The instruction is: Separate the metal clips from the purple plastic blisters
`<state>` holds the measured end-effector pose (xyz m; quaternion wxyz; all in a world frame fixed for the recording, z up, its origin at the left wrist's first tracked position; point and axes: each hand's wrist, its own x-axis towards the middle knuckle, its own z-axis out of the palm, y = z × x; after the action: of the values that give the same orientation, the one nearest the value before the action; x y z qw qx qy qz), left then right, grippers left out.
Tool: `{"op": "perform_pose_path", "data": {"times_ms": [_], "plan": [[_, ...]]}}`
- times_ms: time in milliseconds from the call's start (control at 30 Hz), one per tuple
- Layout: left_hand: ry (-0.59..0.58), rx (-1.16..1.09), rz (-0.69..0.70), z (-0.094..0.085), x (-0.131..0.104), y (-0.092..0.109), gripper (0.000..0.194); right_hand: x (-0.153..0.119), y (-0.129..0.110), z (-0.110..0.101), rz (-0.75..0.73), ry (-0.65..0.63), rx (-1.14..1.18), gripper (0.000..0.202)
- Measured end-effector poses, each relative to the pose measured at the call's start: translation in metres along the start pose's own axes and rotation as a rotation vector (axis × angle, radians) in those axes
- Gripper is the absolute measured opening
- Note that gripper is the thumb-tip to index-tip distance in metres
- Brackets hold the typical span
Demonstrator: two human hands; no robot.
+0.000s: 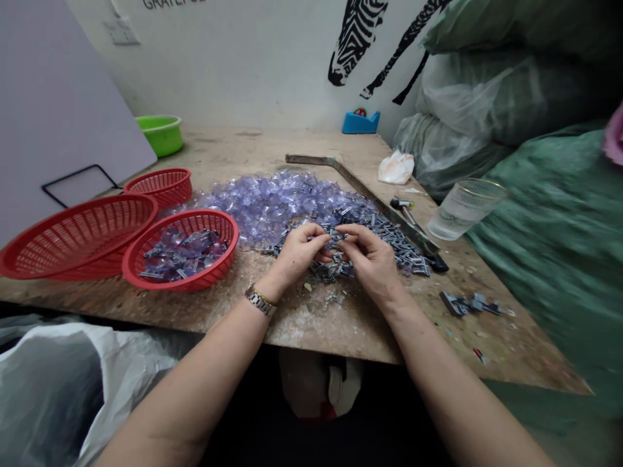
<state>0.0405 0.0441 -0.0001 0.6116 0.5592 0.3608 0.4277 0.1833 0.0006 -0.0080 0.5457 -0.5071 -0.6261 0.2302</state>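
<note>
My left hand (305, 248), with a metal watch at its wrist, and my right hand (368, 257) are close together over the near edge of a heap of small grey plastic parts (384, 230). Thumb and fingers of both hands are pinched. Something small and dark seems to lie between the fingertips, too small to name. Behind the grey parts spreads a large pile of clear purple-tinted plastic pieces (263, 201). To the left, a red basket (228, 253) contains clear pieces together with grey parts (182, 253).
Two more red baskets (73, 227) (165, 181) and a green basin (163, 133) stand left. A bent metal strip (360, 185) borders the pile. At right are a glass of water (460, 211), a screwdriver-like tool (409, 211), grey scraps (470, 303) and stacked sacks (549, 194). A blue tape dispenser (360, 122) stands behind.
</note>
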Motion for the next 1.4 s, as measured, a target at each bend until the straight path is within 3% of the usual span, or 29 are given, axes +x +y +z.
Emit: {"op": "perform_pose_path", "data": {"times_ms": [233,367,600,767,900,1000,1167,1400], "plan": [[-0.005,0.004,0.003,0.0,-0.001,0.002,0.012,0.003,0.0,0.004,0.153,-0.012,0.22,0.016],[0.0,-0.036,-0.015,0.0,-0.001,0.003,0.013,0.004,0.002,0.003,0.161,-0.015,0.238,0.017],[0.012,-0.138,-0.073,-0.002,0.0,0.002,0.014,0.003,0.007,0.003,0.089,-0.045,0.118,0.02],[0.028,-0.135,-0.084,-0.002,0.001,0.002,0.014,0.002,0.009,0.001,-0.11,-0.066,-0.089,0.018],[0.017,-0.114,-0.069,-0.002,0.001,0.002,0.014,0.003,0.004,-0.004,-0.227,0.007,-0.23,0.012],[0.022,-0.124,-0.065,-0.001,0.0,0.002,0.014,0.003,0.003,-0.005,-0.2,0.046,-0.262,0.014],[0.028,-0.131,-0.067,0.004,0.0,-0.001,0.014,0.001,0.006,0.005,-0.092,-0.047,-0.289,0.01],[0.172,-0.132,-0.057,0.001,0.003,-0.003,0.013,0.004,0.012,-0.001,-0.047,0.003,-0.37,0.008]]}}
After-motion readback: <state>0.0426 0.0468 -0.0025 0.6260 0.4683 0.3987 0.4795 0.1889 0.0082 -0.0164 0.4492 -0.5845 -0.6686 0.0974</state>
